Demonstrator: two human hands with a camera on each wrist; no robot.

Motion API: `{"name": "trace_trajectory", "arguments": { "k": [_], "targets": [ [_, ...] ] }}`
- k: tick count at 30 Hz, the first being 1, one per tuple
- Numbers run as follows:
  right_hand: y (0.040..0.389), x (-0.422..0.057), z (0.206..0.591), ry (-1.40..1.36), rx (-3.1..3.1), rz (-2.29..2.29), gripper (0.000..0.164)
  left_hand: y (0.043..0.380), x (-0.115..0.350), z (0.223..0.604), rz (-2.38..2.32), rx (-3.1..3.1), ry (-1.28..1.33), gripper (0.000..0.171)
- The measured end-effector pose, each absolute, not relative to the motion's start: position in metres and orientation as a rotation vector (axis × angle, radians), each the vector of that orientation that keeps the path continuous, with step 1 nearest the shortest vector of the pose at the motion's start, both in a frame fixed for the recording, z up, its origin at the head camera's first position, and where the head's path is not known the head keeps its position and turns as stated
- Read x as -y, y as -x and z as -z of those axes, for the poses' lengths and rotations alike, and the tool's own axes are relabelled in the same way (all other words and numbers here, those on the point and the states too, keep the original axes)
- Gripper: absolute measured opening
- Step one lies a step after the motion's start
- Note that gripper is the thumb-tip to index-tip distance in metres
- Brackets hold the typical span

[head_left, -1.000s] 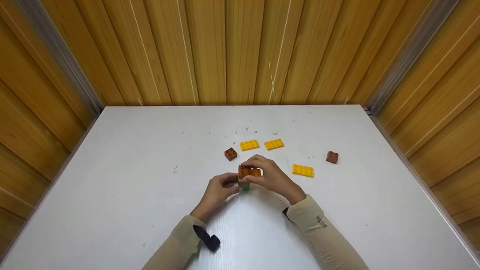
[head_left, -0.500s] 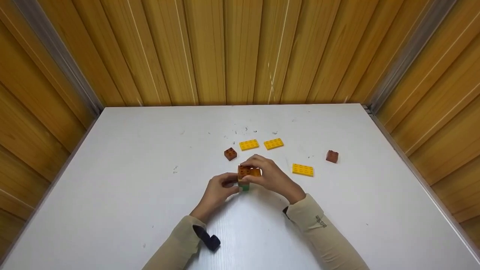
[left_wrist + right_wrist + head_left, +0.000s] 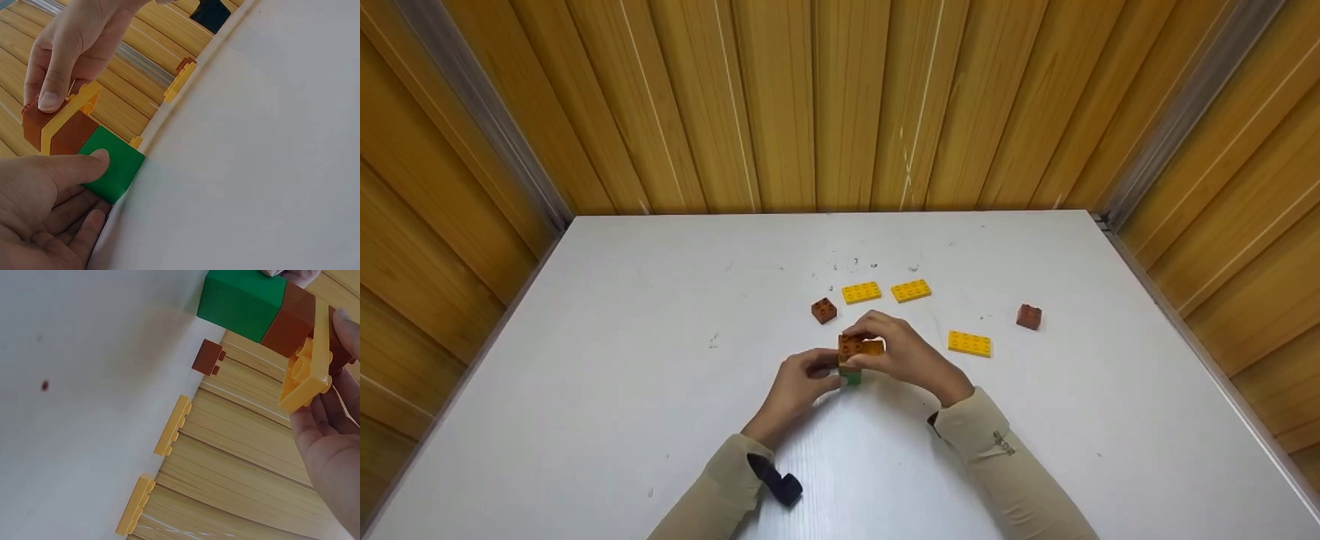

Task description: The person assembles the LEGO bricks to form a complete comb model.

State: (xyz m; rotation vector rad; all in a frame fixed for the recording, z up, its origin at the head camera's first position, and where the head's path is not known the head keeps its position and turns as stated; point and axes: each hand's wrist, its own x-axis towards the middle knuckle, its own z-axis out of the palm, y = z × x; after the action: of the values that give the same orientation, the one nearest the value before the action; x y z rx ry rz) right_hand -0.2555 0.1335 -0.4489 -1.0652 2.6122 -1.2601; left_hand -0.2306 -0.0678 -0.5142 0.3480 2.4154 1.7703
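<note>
A small upright stack stands on the white table between the hands. At its bottom is a green toy building block [image 3: 121,171], with a brown brick [image 3: 73,135] above it. A yellow plate [image 3: 319,365] comes next to that brick on its upper side and juts out to the right. Another brown brick [image 3: 849,343] tops the stack. My left hand [image 3: 797,384] grips the green block low down, thumb on its near face. With thumb and fingers, my right hand [image 3: 911,356] pinches the top brown brick; its fingers partly hide the plate.
Behind the stack lie a loose brown brick [image 3: 823,310] and two yellow plates [image 3: 861,292], [image 3: 911,290]. Another yellow plate [image 3: 969,343] is to the right, and a reddish-brown brick [image 3: 1029,316] farther right. Wood-patterned walls [image 3: 840,105] edge the white table [image 3: 585,360].
</note>
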Motion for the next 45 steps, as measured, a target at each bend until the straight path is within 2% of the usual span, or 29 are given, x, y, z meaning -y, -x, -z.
{"name": "trace_trajectory", "arguments": {
  "k": [30,38,45],
  "targets": [
    [0.264,-0.136,0.442,1.071,-2.563,1.131,0.035,0.23,0.067,0.516,-1.795,-2.351,-0.297,0.039],
    [0.267,-0.142,0.434,1.135,-2.498,1.071,0.038,0.231,0.067,0.516,-1.771,-2.379,-0.311,0.038],
    [0.273,-0.148,0.43,1.229,-2.463,0.994,0.048,0.231,0.067,0.516,-1.76,-2.389,-0.297,0.039]
  ]
}}
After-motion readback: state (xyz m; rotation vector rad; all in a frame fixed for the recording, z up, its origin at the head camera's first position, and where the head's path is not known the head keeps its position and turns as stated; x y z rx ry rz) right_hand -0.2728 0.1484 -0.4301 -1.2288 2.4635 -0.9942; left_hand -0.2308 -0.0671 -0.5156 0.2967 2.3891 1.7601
